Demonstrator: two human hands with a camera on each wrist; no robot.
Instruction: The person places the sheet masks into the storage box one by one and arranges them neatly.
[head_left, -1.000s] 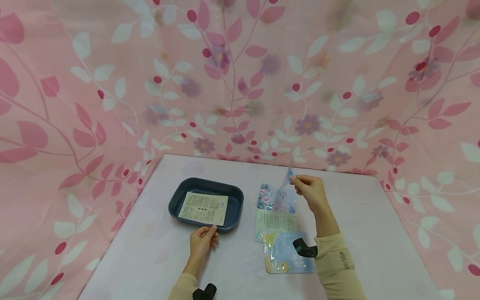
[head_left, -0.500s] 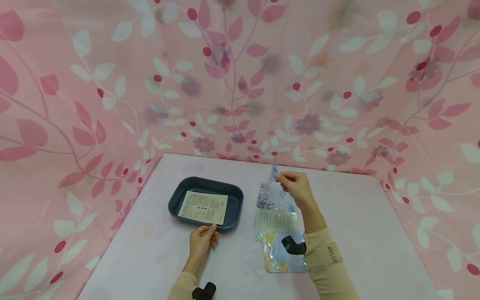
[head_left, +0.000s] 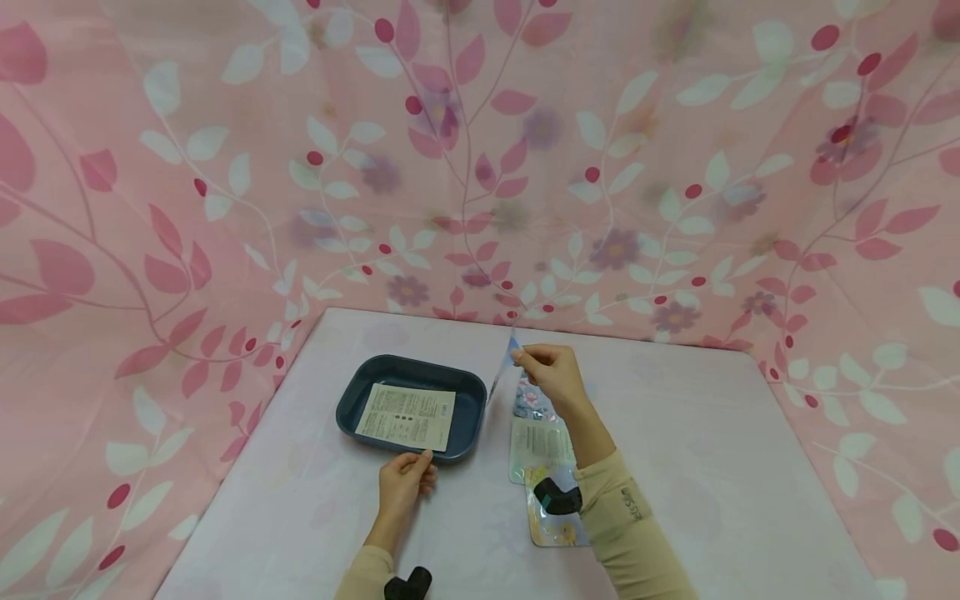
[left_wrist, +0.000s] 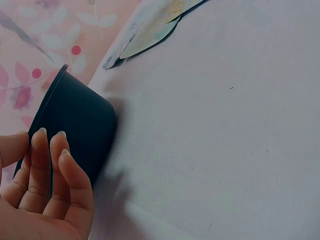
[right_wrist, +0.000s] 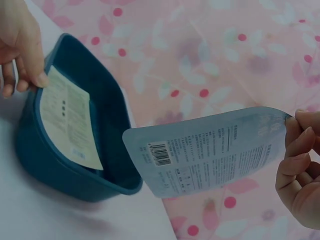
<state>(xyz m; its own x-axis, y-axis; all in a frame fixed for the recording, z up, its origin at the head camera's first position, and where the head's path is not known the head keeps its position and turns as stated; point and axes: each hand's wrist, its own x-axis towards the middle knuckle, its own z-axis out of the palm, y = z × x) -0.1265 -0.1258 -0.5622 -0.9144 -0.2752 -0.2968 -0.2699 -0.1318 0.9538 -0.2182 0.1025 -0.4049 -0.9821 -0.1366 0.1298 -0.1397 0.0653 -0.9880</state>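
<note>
My left hand (head_left: 402, 485) pinches the near rim of a dark blue rectangular tray (head_left: 474, 421), thumb over the edge and fingers against its outer wall. Inside the tray lies a cream packet (head_left: 408, 417) printed with text. My right hand (head_left: 553, 375) pinches a light blue sachet (right_wrist: 205, 152) by one edge, fingertips at its end. In the right wrist view its printed back with a barcode faces the camera, and its far end overlaps the tray's rim. The sachet is seen nearly edge-on in the head view, held up just right of the tray.
Right of the tray, several flat sachets lie in a column: a floral one (head_left: 531, 400) at the back, a pale green one (head_left: 538, 446), and a blue and yellow one (head_left: 551, 529) nearest, partly under my right arm. A pink floral cloth (head_left: 480, 167) hangs behind the white table (head_left: 712, 467).
My right hand has moved left with the sachet, from above the floral sachet to beside the tray. My left hand has stayed on the tray's rim.
</note>
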